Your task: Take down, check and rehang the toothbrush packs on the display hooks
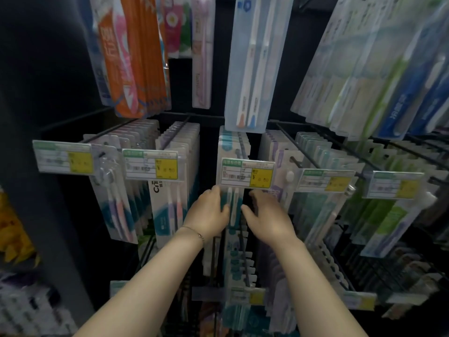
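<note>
A row of teal-and-white toothbrush packs (233, 210) hangs on the middle display hook (243, 144), under a price tag (246, 175) with a yellow patch. My left hand (209, 211) grips the left edge of the front pack, thumb on its face. On the right side of that pack, my right hand (266, 215) has its thumb near the pack's edge and its fingers reaching behind, where the tag and packs hide them. The pack's top is hidden behind the price tag.
More pack rows hang on hooks to the left (167, 190) and right (320, 198), each with a price tag. Above hang orange packs (136, 57) and a pale blue twin pack (252, 64). A lower hook row (245, 266) sits under my wrists. A dark shelf upright (43, 166) stands at left.
</note>
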`<action>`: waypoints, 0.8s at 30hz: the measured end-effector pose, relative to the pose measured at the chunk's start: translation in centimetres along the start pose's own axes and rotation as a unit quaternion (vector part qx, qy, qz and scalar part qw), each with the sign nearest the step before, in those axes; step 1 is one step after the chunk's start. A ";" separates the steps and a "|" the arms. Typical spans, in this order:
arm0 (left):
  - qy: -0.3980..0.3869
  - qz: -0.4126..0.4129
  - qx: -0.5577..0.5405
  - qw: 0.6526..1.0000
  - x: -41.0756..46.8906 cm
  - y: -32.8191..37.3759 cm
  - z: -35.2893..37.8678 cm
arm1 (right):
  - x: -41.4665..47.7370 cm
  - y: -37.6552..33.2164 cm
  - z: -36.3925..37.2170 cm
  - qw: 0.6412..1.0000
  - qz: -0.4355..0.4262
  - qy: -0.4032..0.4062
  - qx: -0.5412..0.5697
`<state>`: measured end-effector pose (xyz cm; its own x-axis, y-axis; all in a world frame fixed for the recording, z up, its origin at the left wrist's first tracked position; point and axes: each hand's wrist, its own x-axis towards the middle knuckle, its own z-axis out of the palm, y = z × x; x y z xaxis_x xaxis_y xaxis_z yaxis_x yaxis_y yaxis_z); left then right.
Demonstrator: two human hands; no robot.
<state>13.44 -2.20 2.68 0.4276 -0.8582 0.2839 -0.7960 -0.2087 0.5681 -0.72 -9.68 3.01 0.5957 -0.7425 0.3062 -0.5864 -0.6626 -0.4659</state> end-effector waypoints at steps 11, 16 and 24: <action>-0.018 -0.006 -0.085 0.996 -0.2 -0.8 -0.7 | 0.7 -2.0 1.3 0.999 0.041 0.007 -0.024; 0.006 -0.004 -0.050 0.999 -3.9 -0.7 -2.2 | -0.7 -1.8 1.9 0.996 0.053 0.072 0.004; 0.122 0.024 0.013 0.992 -8.8 -3.9 -5.8 | -1.0 -4.2 3.3 0.995 0.015 0.095 0.007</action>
<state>15.26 8.91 2.50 0.4773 -0.7294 0.4900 -0.8271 -0.1846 0.5309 2.94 -5.83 1.94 0.4627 -0.7677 0.4433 -0.5936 -0.6397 -0.4883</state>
